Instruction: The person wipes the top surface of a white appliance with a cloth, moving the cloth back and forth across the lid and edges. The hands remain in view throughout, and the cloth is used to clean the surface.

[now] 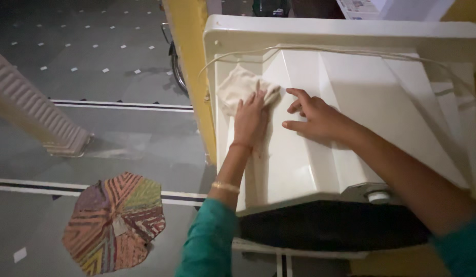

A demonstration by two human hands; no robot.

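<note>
Cloth: crumpled off-white rag is pressed onto the ribbed cream plastic top of a washing machine, near its back-left corner
Left hand: laid flat on the rag, fingers clamped over it
Right hand: nothing grasped, fingertips braced on the panel beside the rag
Progress: judged early; most of the panel is still unwiped
Obstacles: thin white cord lies across the rear edge; round knob at the front
Surroundings: multicoloured round mat on the grey tiled floor

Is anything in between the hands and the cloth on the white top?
Nothing visible. The left hand already presses on the white cloth, pinning it to the ridged white top. The right hand rests bare on the top just beside it.
</note>
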